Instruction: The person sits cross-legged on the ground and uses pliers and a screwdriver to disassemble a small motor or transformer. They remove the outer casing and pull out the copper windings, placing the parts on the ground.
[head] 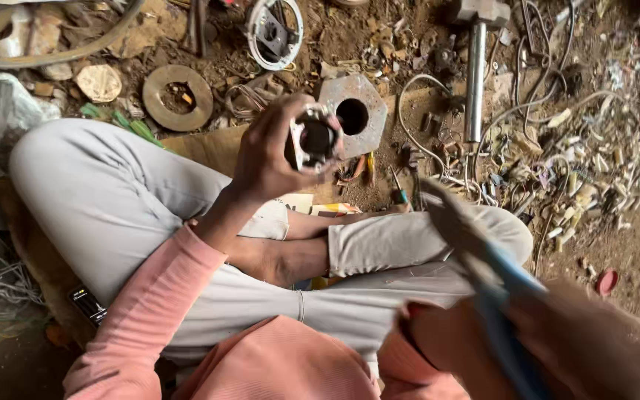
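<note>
Blurred right hand (594, 348), lower right and closest to the lens, is closed round blue-handled metal pliers (483, 267). Its nose points up-left toward the middle of the view, so the tool looks held ready; whether the pliers' tips are apart is lost in blur.

Largest thing in view: the person's crossed legs in light grey trousers (112, 200), seated on the ground w/ a bare foot tucked between the knees. Pink sleeves (157, 311) cover both forearms.

Dirt floor (631, 244) beyond is strewn w/ scrap, all within arm's reach. Long steel hammer (475, 74) lies at top right, head away from the person. Octagonal grey metal plate w/ round centre hole (357, 111) lies flat just behind the raised part. Rusty flat metal ring (178, 96) sits at upper left, well apart from it. White round wire guard (275, 30) is at top centre. Loose grey wires & pale bits of cut sleeving (601, 155) spread across the right side.

Left hand (268, 155) is raised above the knees, fingers wrapped firmly round a small round metal motor part w/ dark hollow centre (312, 139). Open end is turned toward the face, prob. so the inside can be seen.

Small screwdriver w/ greenish handle (398, 192) lies by the right knee.
</note>
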